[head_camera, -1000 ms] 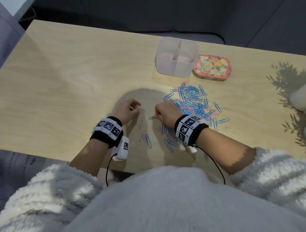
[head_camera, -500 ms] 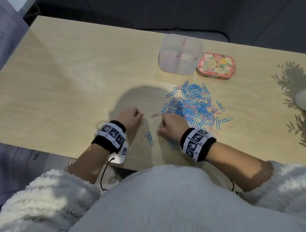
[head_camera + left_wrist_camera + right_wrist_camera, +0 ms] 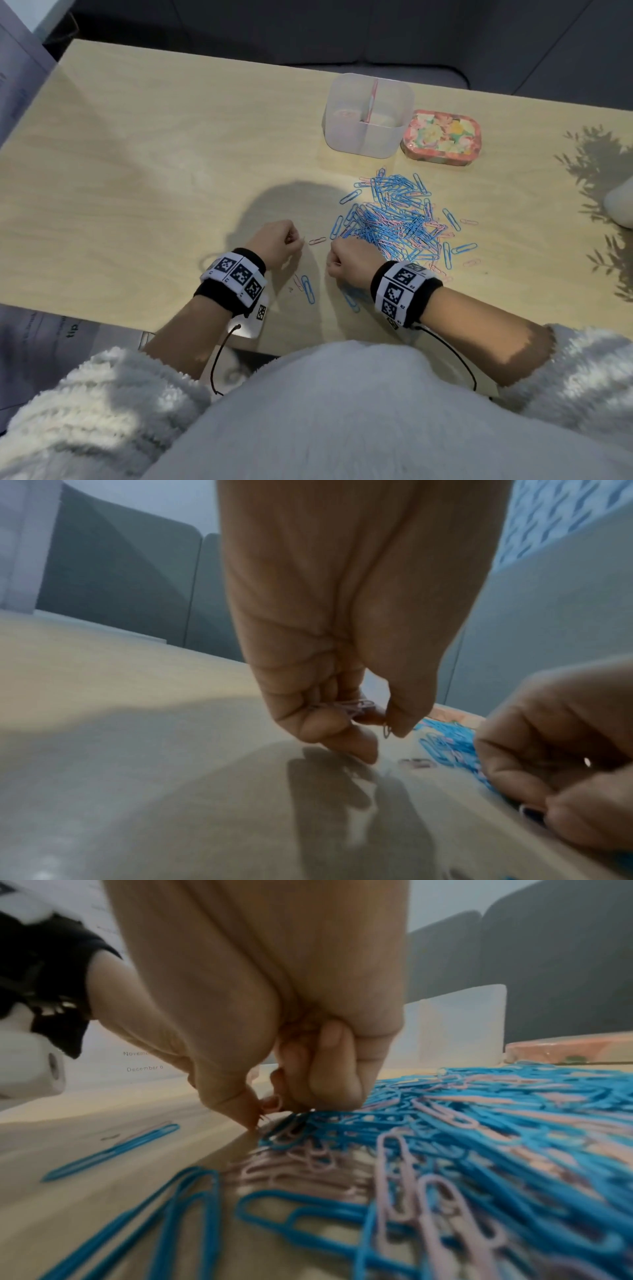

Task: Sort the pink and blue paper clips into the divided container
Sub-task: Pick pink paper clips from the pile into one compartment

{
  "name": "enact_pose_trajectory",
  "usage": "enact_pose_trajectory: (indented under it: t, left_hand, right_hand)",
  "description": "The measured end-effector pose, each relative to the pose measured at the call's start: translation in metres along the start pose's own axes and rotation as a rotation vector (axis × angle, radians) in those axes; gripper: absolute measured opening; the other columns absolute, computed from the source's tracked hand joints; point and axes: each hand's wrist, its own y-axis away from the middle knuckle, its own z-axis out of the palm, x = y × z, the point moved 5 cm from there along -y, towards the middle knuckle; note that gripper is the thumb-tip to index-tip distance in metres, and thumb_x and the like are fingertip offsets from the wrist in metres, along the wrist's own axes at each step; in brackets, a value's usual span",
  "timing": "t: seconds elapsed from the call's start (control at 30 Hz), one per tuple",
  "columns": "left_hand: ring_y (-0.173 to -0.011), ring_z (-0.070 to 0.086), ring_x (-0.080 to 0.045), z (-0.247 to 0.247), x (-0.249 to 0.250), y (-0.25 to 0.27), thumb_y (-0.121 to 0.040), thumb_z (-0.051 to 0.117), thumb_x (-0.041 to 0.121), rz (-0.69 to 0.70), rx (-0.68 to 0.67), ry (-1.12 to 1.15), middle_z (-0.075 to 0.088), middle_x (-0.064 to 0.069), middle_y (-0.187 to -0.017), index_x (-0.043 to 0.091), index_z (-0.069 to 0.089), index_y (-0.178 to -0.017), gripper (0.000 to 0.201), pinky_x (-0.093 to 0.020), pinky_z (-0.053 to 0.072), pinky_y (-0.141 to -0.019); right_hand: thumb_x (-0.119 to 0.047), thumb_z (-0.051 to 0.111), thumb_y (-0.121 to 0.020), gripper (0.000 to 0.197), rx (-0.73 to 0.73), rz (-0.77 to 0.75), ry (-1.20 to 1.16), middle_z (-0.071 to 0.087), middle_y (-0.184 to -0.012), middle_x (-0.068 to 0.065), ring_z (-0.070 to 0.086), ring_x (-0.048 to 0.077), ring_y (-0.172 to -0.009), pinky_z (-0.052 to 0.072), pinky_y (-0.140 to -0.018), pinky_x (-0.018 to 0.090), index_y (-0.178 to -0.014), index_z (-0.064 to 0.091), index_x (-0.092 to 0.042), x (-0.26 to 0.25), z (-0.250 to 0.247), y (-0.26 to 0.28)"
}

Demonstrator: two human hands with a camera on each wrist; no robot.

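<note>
A heap of blue and pink paper clips (image 3: 400, 219) lies right of centre on the wooden table. The clear divided container (image 3: 370, 114) stands behind it. My left hand (image 3: 298, 240) hovers left of the heap with curled fingers holding several pink clips (image 3: 356, 707), one more pinched at the thumb tip. My right hand (image 3: 330, 263) rests at the heap's near-left edge; in the right wrist view its thumb and fingers (image 3: 272, 1112) pinch a pink clip down at the table. A single pink clip (image 3: 317, 240) lies between the hands.
A floral tin (image 3: 442, 137) sits right of the container, touching or nearly touching it. Loose blue clips (image 3: 308, 289) lie near the table's front edge (image 3: 171, 325). A pale object (image 3: 620, 205) sits at the far right edge. Papers lie beyond the table's left side.
My right hand drew back toward me along the heap's edge, leaving one pink clip lying on the table between the hands. The left hand stayed curled and barely shifted.
</note>
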Motion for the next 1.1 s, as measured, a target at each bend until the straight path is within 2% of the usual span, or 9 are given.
enact_pose_trajectory:
  t: [0.07, 0.17, 0.3, 0.4, 0.53, 0.67, 0.87, 1.03, 1.1]
  left_hand:
    - [-0.081, 0.056, -0.023, -0.004, 0.001, -0.005, -0.091, 0.053, 0.020, 0.008, 0.015, 0.124, 0.058, -0.007, -0.088, 0.010, 0.054, -0.091, 0.011, -0.031, 0.043, -0.072]
    - [-0.074, 0.055, -0.016, -0.005, 0.008, -0.011, -0.094, 0.046, 0.014, 0.010, -0.008, 0.232, 0.059, -0.009, -0.087, 0.005, 0.055, -0.108, 0.018, -0.019, 0.043, -0.065]
    - [-0.094, 0.056, -0.028, 0.002, 0.017, -0.021, -0.094, 0.040, 0.013, -0.007, -0.037, 0.214, 0.061, -0.014, -0.097, 0.013, 0.050, -0.097, 0.011, -0.033, 0.042, -0.079]
    - [-0.079, 0.051, -0.023, 0.006, 0.022, -0.024, -0.091, 0.052, 0.031, 0.028, -0.044, 0.108, 0.057, -0.006, -0.086, 0.012, 0.050, -0.092, 0.018, -0.030, 0.037, -0.071]
    - [-0.084, 0.052, -0.026, 0.011, 0.024, -0.024, -0.085, 0.060, 0.024, 0.095, -0.046, -0.081, 0.057, -0.009, -0.090, 0.007, 0.054, -0.097, 0.022, -0.029, 0.033, -0.070]
    - [-0.097, 0.055, -0.030, 0.003, 0.017, -0.020, -0.088, 0.058, 0.019, 0.094, -0.020, -0.120, 0.060, -0.016, -0.102, 0.003, 0.056, -0.100, 0.021, -0.030, 0.035, -0.074]
    - [-0.098, 0.054, -0.029, -0.012, -0.016, -0.012, -0.091, 0.054, 0.023, 0.012, 0.035, -0.072, 0.061, -0.015, -0.108, 0.004, 0.056, -0.101, 0.021, -0.032, 0.038, -0.078]
    - [-0.099, 0.055, -0.029, -0.014, -0.018, -0.012, -0.093, 0.047, 0.020, -0.006, 0.052, -0.058, 0.062, -0.018, -0.109, 0.002, 0.057, -0.103, 0.022, -0.029, 0.036, -0.077]
    - [-0.093, 0.053, -0.027, -0.016, -0.015, -0.014, -0.094, 0.046, 0.018, 0.000, 0.038, -0.069, 0.062, -0.018, -0.108, 0.002, 0.057, -0.102, 0.021, -0.029, 0.035, -0.076]
  right_hand:
    - [-0.008, 0.053, -0.079, 0.009, 0.020, -0.018, -0.117, 0.059, -0.074, 0.016, 0.052, 0.023, -0.069, 0.041, -0.062, 0.030, -0.071, 0.049, -0.009, 0.005, -0.004, -0.001]
    - [-0.003, 0.055, -0.081, 0.010, 0.087, -0.015, -0.412, 0.047, -0.062, -0.004, 0.045, 0.018, -0.066, 0.032, -0.052, 0.013, -0.077, 0.050, -0.011, 0.011, -0.016, 0.000]
    - [-0.002, 0.041, -0.090, 0.016, 0.005, 0.043, -0.701, 0.051, -0.060, 0.002, 0.047, 0.008, -0.043, 0.035, -0.038, 0.014, -0.096, 0.051, -0.014, 0.010, -0.014, 0.000]
    - [-0.004, 0.034, -0.092, 0.026, -0.058, 0.151, -0.852, 0.045, -0.060, 0.004, 0.040, 0.003, -0.030, 0.026, -0.030, 0.013, -0.074, 0.050, -0.014, 0.001, -0.004, 0.001]
    - [-0.021, 0.060, -0.086, 0.025, -0.102, -0.037, -0.444, 0.052, -0.064, 0.000, 0.050, 0.009, -0.056, 0.039, -0.053, 0.020, -0.063, 0.051, -0.017, -0.021, 0.011, 0.002]
    - [-0.022, 0.062, -0.081, 0.015, -0.072, -0.086, -0.118, 0.067, -0.099, 0.007, 0.060, 0.026, -0.094, 0.040, -0.072, 0.029, -0.094, 0.061, -0.014, -0.022, 0.021, 0.004]
    - [-0.019, 0.054, -0.085, 0.014, 0.090, 0.023, -0.121, 0.065, -0.102, 0.006, 0.057, 0.025, -0.100, 0.036, -0.072, 0.028, -0.097, 0.060, -0.016, 0.010, -0.013, 0.004]
    - [-0.043, 0.058, -0.083, 0.029, 0.078, -0.089, 0.016, 0.066, -0.101, 0.010, 0.060, 0.028, -0.097, 0.041, -0.075, 0.032, -0.094, 0.061, -0.016, -0.034, 0.000, 0.002]
    - [-0.038, 0.060, -0.082, 0.030, 0.040, -0.137, 0.073, 0.065, -0.105, 0.012, 0.060, 0.030, -0.099, 0.039, -0.071, 0.032, -0.098, 0.059, -0.013, -0.050, 0.010, 0.001]
